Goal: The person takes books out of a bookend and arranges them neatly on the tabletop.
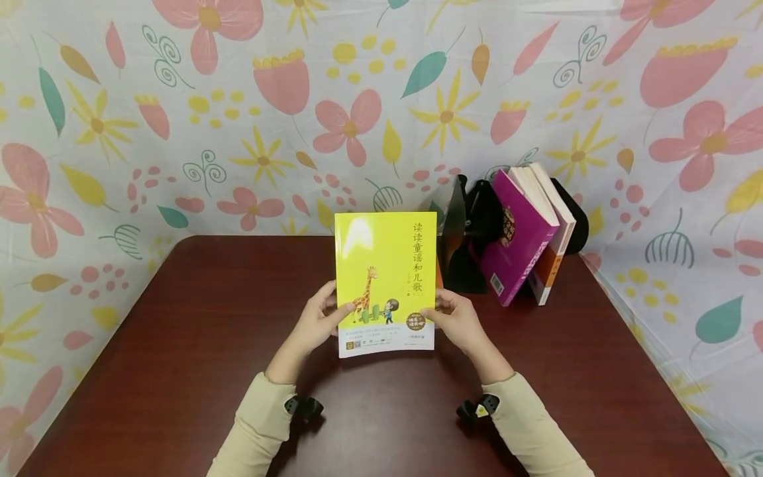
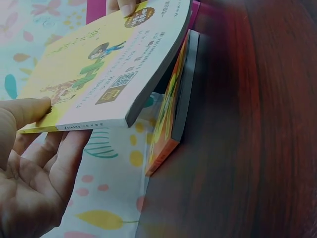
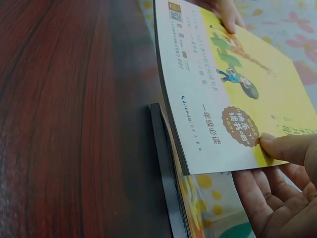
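Both hands hold up a yellow picture book (image 1: 384,265) with a giraffe, a child and a white lower band on its cover. My left hand (image 1: 322,315) grips the spine side, thumb on the front cover and fingers behind, as the left wrist view shows. On the opposite edge, my right hand (image 1: 457,318) pinches the cover near the round brown badge (image 3: 240,126), its fingers underneath. Behind the yellow book another book (image 2: 171,109) with an orange-and-green cover stands on the table, mostly hidden in the head view.
At the back right, a purple book (image 1: 515,238) and a white-and-orange book (image 1: 551,245) lean beside a black bookend (image 1: 467,271). The dark wooden table (image 1: 179,364) reaches back to a flower-patterned cloth (image 1: 238,112). A small black device sits on each wrist.
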The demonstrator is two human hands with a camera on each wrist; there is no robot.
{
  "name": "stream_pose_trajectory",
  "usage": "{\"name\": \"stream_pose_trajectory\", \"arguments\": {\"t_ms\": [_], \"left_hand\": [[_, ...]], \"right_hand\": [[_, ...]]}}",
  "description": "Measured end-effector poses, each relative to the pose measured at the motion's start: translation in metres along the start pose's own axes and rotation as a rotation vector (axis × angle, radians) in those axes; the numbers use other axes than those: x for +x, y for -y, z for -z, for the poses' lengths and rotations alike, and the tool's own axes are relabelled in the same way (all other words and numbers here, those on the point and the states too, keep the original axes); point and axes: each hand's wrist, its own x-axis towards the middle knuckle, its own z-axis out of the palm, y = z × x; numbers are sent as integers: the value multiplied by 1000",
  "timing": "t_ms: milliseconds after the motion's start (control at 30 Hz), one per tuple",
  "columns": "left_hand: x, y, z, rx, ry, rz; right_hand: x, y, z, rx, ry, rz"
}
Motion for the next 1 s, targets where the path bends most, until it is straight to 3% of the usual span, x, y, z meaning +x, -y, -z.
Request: {"name": "stream_pose_trajectory", "arguments": {"t_ms": [767,1000], "left_hand": [[-1,3,24,39,-146,210],[-4,6,36,63,-152,258]], "right_hand": [[11,-3,-33,41,49,-37],[12,-2,-48,90,75,-71]]}}
